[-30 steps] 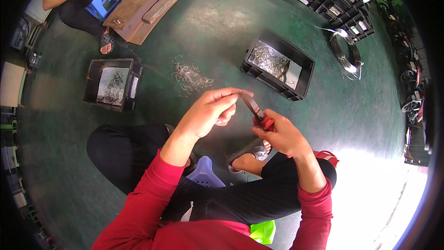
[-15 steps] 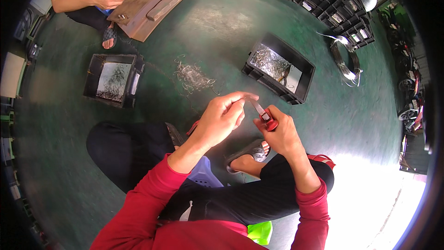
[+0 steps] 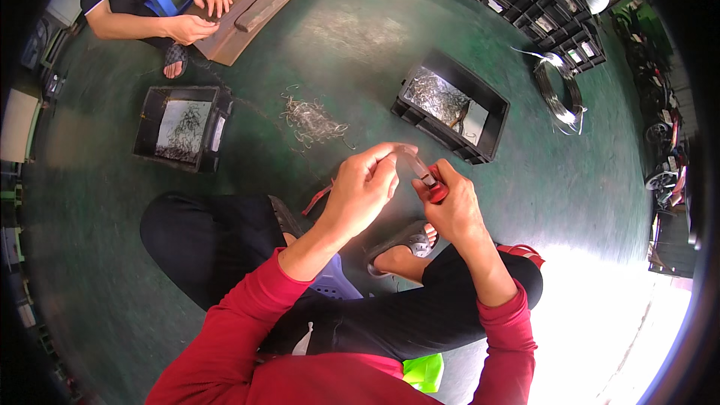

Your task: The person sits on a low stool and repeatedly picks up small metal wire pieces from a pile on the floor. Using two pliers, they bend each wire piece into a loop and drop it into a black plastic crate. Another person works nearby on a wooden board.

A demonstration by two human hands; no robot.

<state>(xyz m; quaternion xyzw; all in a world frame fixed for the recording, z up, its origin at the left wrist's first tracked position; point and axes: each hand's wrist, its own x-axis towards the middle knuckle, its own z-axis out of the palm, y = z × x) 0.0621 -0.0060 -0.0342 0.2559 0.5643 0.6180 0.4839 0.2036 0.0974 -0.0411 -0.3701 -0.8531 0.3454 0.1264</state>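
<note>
My right hand (image 3: 454,206) is closed around a red-handled tool (image 3: 438,189) with a flat, silvery blade-like strip. The strip slants up and left toward my left hand (image 3: 367,186). My left thumb and fingers are pinched together at the strip's far end; whatever lies between them is too small to make out. Both hands are raised in front of my knees. Beyond them on the green floor lies a loose pile of bent wire pieces (image 3: 313,121).
Two black crates, one at left (image 3: 139,131) and one at right (image 3: 495,139), hold wire pieces. A wire coil (image 3: 571,109) lies farther right, near stacked black crates (image 3: 540,19). At upper left, another person's hands (image 3: 196,28) work over a brown board (image 3: 225,49).
Both my hands have shifted only slightly, the strip still between them. The co-worker's second hand has come into view over the board.
</note>
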